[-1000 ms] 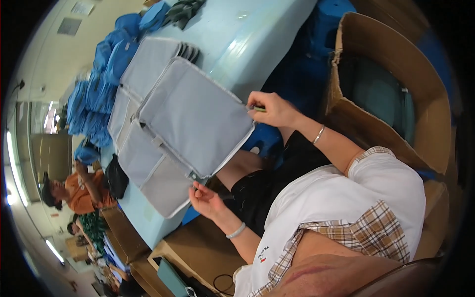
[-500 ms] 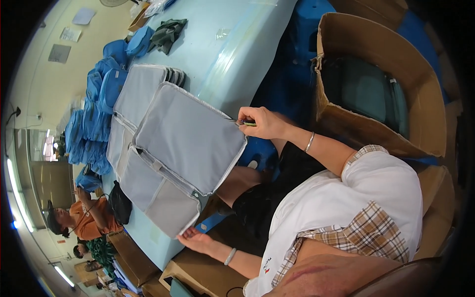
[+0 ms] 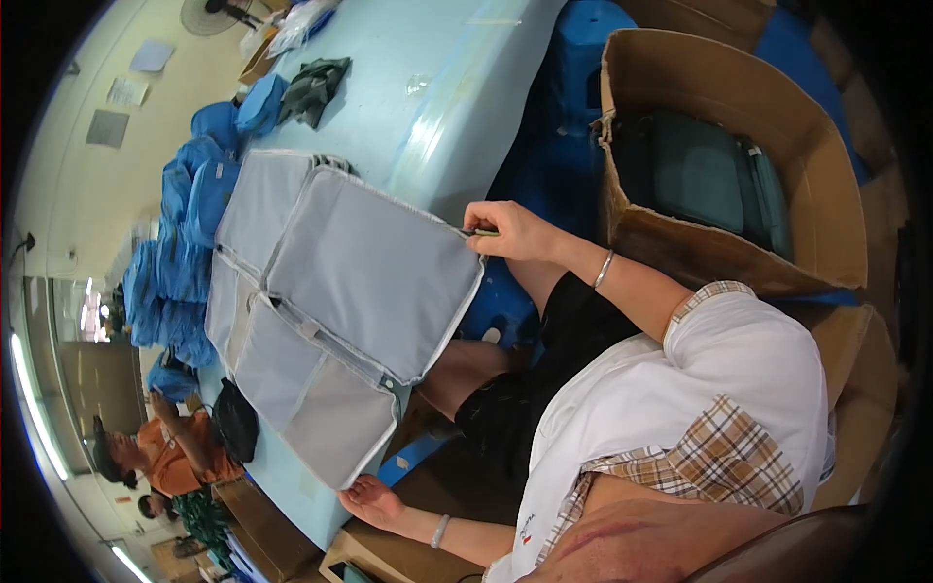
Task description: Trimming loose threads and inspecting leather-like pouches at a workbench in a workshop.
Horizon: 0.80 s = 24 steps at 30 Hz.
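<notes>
A large grey fabric bag (image 3: 369, 282) with a zip running round its edge lies open across the pale blue table (image 3: 428, 107); a second grey panel (image 3: 258, 199) lies under it. My right hand (image 3: 510, 233) pinches a small green-tipped piece (image 3: 483, 232) at the bag's near upper corner. My left hand (image 3: 374, 500) is palm up with fingers apart, just below the bag's lower corner, which overhangs the table edge. It holds nothing.
A big cardboard box (image 3: 719, 253) to the right holds dark green bags (image 3: 700, 170). Blue bags (image 3: 185, 243) are piled along the table's far side, with a dark green one (image 3: 313, 89) further up. A black pouch (image 3: 235, 420) and a person in orange (image 3: 160, 457) are at lower left.
My left hand has let go of the bag's edge and slid down to its lower corner, now open. My right hand has stayed pinched at the upper corner. The view has shifted.
</notes>
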{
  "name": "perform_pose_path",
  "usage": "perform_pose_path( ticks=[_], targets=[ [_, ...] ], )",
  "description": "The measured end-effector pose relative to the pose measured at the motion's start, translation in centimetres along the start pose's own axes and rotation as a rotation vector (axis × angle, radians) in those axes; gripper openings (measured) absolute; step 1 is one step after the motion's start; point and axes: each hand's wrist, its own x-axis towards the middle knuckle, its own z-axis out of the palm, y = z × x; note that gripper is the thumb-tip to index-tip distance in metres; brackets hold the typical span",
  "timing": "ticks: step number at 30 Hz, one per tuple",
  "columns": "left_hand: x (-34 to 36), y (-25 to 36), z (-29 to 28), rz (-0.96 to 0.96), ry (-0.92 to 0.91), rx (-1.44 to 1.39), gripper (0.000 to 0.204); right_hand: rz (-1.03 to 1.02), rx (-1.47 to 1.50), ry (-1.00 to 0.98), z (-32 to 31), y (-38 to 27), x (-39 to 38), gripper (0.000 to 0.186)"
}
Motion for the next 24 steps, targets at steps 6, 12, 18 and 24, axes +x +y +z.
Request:
perform_pose_path(
  ticks=[6, 12, 18, 24],
  targets=[
    [1.6, -0.6, -0.3, -0.101, -0.143, 0.058, 0.022, 0.028, 0.083, -0.016, -1.4, 0.1, -0.1, 0.012],
    [0.0, 0.2, 1.9, -0.086, 0.141, 0.37, 0.011, 0.102, 0.121, -0.019, -1.1, 0.9, 0.2, 0.011],
    [0.2, 0.0, 1.5, 0.069, 0.292, 0.875, 0.012, 0.05, 0.156, -0.02, -0.7, 0.2, 0.1, 0.01],
    [-0.7, -0.6, 5.0, 0.329, 0.267, 1.828, 0.026, -0.071, -0.029, 0.085, -0.6, 0.0, 0.2, 0.016]
  ],
)
